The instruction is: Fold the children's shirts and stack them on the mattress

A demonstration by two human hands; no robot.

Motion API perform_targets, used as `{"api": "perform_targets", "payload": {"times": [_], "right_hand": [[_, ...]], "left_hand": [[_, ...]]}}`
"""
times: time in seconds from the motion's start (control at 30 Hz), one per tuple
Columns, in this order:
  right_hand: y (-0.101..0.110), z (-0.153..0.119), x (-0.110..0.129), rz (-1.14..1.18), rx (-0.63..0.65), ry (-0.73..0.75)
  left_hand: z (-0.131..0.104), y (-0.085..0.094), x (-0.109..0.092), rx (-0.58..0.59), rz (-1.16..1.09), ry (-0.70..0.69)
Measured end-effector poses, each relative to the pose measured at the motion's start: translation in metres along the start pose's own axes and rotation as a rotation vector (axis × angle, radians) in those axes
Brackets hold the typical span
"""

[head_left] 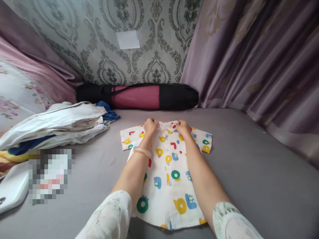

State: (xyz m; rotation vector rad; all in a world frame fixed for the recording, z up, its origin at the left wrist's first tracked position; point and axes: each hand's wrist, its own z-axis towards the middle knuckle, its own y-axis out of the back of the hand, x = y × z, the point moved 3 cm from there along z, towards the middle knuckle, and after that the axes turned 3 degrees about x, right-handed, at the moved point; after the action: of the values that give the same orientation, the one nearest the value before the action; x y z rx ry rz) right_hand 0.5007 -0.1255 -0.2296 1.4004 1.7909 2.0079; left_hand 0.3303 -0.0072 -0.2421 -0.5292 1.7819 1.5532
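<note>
The left hand (pixel 151 126) and right hand (pixel 183 128) are pinching the shirt (pixel 163 166) by its 2 collar sides. Below them, it is lying spread flat, 2 sleeves laid outward, still unfolded.

Grey damask-patterned wallpaper (pixel 157 68) covers the back wall (pixel 159 36) at upper centre, bearing one white paper sheet (pixel 128 39); a purple curtain (pixel 249 63) with tan motifs hangs at upper right, pink-mauve drapery (pixel 22 43) at upper left, and a flat grey fabric-covered surface (pixel 251 159) spans the lower frame under soft light.
</note>
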Motion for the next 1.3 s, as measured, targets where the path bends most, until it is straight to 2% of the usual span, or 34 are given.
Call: {"api": "perform_targets", "payload": {"times": [0.17, 0.3, 0.63, 0.83, 0.97, 1.07, 1.2, 1.3], "right_hand": [[-0.001, 0.001, -0.002, 0.091, -0.026, -0.034], [-0.002, -0.002, -0.001, 0.136, -0.068, -0.056], [-0.007, -0.023, 0.012, -0.030, -0.182, 0.035], [-0.009, -0.025, 0.011, -0.091, -0.234, 0.071], [-0.011, -0.024, 0.008, -0.195, -0.271, 0.185], [-0.015, -0.020, 0.004, -0.215, -0.250, 0.172], [-0.019, -0.015, 0.003, -0.198, -0.224, 0.126], [-0.016, -0.010, 0.004, -0.206, -0.189, 0.103]], "left_hand": [[-0.003, 0.002, 0.003, -0.103, -0.122, -0.070], [-0.002, 0.004, 0.007, -0.131, -0.180, -0.096], [-0.005, 0.007, 0.009, -0.141, 0.020, -0.109], [-0.008, 0.008, 0.012, -0.116, 0.247, -0.156], [-0.009, 0.015, 0.018, -0.112, 0.361, -0.187], [-0.008, 0.021, 0.024, -0.107, 0.426, -0.247], [-0.001, 0.026, 0.030, -0.055, 0.490, -0.339], [0.005, 0.032, 0.030, 0.061, 0.528, -0.422]]}}
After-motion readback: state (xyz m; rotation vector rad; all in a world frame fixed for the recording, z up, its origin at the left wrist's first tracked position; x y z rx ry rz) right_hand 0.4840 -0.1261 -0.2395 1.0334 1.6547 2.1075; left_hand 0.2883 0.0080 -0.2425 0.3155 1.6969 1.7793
